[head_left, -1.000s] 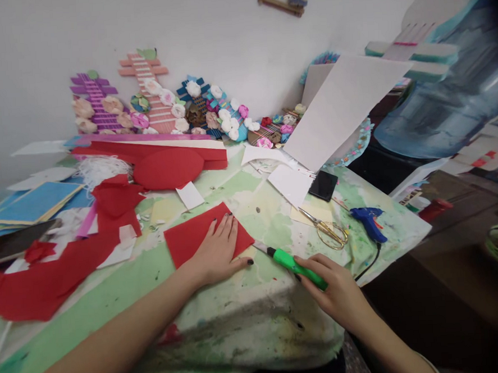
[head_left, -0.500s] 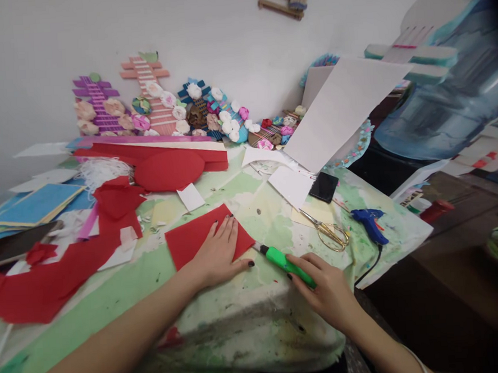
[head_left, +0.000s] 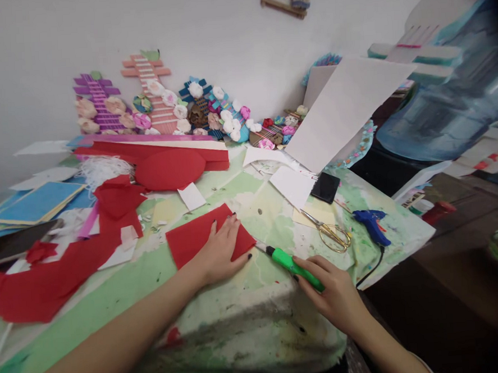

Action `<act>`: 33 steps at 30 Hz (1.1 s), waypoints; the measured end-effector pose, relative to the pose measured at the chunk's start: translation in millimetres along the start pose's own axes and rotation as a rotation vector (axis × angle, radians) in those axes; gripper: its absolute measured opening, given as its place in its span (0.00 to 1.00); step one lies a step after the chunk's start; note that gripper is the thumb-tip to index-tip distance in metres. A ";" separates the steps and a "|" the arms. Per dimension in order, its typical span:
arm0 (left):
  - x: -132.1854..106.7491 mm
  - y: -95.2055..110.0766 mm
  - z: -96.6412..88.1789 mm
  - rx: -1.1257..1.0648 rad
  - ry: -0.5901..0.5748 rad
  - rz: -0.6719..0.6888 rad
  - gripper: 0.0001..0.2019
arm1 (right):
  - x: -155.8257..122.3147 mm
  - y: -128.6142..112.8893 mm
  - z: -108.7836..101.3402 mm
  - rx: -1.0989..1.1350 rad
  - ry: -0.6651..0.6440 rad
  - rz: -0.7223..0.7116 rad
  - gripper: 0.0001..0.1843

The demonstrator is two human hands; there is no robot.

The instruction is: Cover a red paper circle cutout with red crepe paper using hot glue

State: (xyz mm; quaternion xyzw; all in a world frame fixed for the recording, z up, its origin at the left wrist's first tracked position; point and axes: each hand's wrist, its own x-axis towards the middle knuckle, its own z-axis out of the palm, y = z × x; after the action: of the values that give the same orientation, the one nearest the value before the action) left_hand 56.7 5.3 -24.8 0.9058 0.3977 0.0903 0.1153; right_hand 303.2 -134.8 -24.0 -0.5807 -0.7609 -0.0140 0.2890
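Under my left hand lies a folded sheet of red paper on the cloth-covered table. That hand is flat on it, with the fingers stretched out. My right hand is wrapped round the green handle of a utility knife. Its blade points left and reaches the right corner of the red sheet, at the fold; how much of the blade is inside cannot be seen. Gold-handled scissors lie just beyond my right hand.
A blue glue gun with a black cord is at the right edge, near a black phone. Red scraps and blue card cover the left side. Flower-decorated crafts stand along the wall. A large water bottle is at right.
My right hand has drawn the knife slightly right and toward me, so more blade shows beside the paper's corner. My left hand stays flat on the red sheet.
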 end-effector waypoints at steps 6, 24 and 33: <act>-1.4 2.9 -8.7 -0.144 0.084 0.017 0.16 | -1.1 -1.4 1.2 0.018 0.004 0.010 0.16; -0.8 -4.9 -13.1 -0.325 0.197 0.059 0.06 | 13.6 -11.9 9.3 0.004 -0.021 0.023 0.17; -0.3 -5.4 -8.3 -0.240 0.225 0.123 0.05 | 22.7 -8.8 11.1 -0.017 -0.026 0.021 0.16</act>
State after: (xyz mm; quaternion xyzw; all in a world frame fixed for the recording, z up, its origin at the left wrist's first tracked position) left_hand 50.6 9.7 -18.4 0.8924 0.3382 0.2446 0.1715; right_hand 287.0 -113.9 -20.2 -0.5911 -0.7585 -0.0098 0.2744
